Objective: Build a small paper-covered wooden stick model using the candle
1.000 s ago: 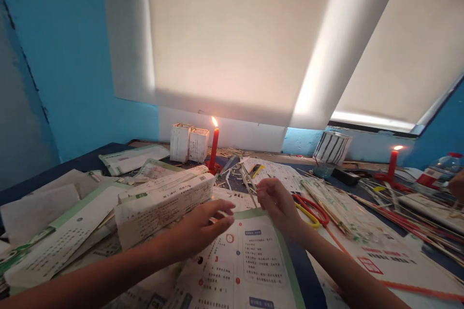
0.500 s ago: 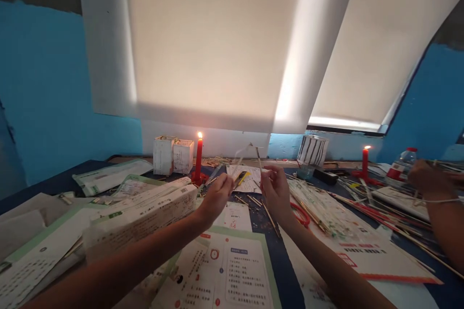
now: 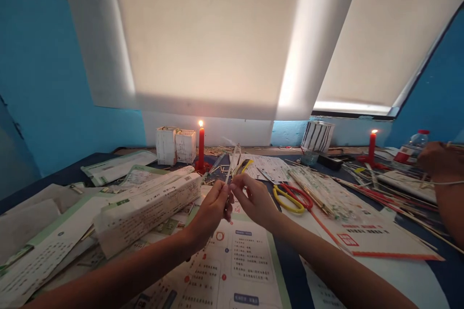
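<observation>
At the middle of the view my left hand [image 3: 215, 203] is closed around thin pale sticks [image 3: 232, 166] that point up and away. Against it, my right hand [image 3: 253, 200] pinches at the lower part of these sticks; its fingertips touch those of my left hand. How the sticks are joined or split between the hands cannot be made out. Just beyond the fingers lies a yellow-and-black cutter [image 3: 246, 166], partly covered. Under my hands is a printed sheet [image 3: 246, 260]. Scissors with yellow and red handles [image 3: 290, 199] lie to the right of my right hand.
A lit red candle [image 3: 201, 147] stands behind my left hand, beside two small paper boxes [image 3: 185, 147]. Another lit candle [image 3: 372, 147] stands at right, near a bottle [image 3: 413, 147] and another person's hand [image 3: 440, 159]. A long paper-wrapped box [image 3: 148, 212] lies at left; a plastic packet [image 3: 326, 193] at right.
My hands have come together and lower; they were apart, each with a thin piece raised. The view has shifted slightly, and the scissors' yellow handle now shows.
</observation>
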A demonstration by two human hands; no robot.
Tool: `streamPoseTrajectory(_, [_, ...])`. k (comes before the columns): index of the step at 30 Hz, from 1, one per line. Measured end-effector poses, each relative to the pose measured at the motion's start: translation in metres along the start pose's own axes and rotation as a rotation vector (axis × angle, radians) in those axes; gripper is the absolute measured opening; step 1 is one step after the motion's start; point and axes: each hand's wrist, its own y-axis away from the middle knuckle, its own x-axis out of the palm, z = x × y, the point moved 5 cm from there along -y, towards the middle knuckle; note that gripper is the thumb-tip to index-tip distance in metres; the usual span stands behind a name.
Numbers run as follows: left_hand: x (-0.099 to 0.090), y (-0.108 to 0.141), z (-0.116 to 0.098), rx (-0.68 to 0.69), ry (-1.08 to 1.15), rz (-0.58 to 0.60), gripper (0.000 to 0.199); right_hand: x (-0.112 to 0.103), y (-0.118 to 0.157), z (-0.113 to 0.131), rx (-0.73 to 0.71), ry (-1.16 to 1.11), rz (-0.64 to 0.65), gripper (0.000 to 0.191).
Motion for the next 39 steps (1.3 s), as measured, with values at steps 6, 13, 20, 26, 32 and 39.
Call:
streamPoseTrajectory(6, [-0.007,0.008,-0.013,-0.07,-0.075,0.005,0.029,-0.036,-0.006,-0.012,-0.15,0.39,-0.12,0.025])
streamPoseTrajectory(13, [-0.01,0.017,-0.016,-0.147,-0.061,0.058,0.03,-0.032,-0.01,-0.012,-0.195,0.644,0.051,0.033])
streamPoseTrajectory(20, [-0.024,0.023,-0.022,-0.171,-0.056,0.026,0.03,-0.048,-0.02,-0.064,0.413,0.692,0.126,0.044])
streamPoseTrajectory(26, [-0.036,0.026,-0.026,-0.117,-0.009,0.015,0.032,-0.044,-0.016,-0.102,0.542,0.701,0.328,0.048])
streamPoseTrajectory(32, [-0.051,0.026,-0.07,0.02,0.05,-0.039,0.029,-0.054,-0.01,-0.133,0.636,0.708,0.396,0.043])
streamPoseTrajectory(39, [-0.052,0.029,-0.081,-0.01,-0.087,0.011,0.026,-0.055,-0.022,-0.089,0.376,0.734,0.103,0.05])
